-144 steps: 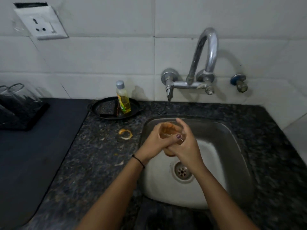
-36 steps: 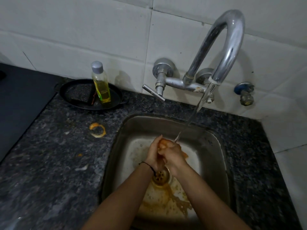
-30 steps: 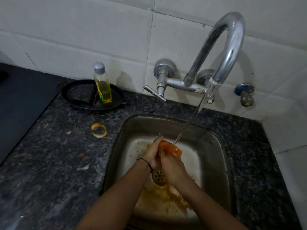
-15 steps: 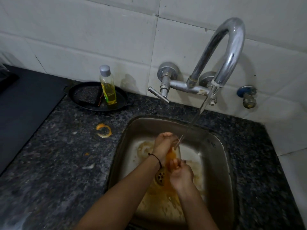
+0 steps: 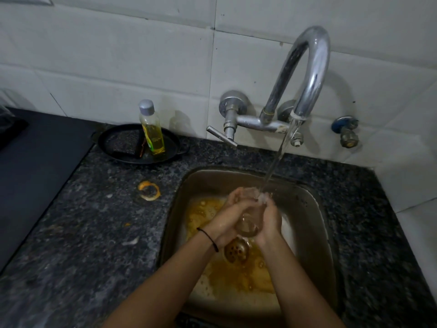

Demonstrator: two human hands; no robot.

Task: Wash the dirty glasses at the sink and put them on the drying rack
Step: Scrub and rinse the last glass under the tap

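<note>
Here your left hand [image 5: 227, 218] and right hand [image 5: 269, 218] clasp the glass [image 5: 248, 221] under running water, fingers wrapped round it; it looks emptied, while orange liquid pools in the sink [image 5: 307, 209].

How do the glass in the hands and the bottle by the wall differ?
The glass is held tilted between the left hand and right hand over the sink; the bottle stands upright in a black pan. The glass is open under running water; the bottle is capped. The glass looks clear; the bottle holds yellow liquid. Both are see-through.
</note>
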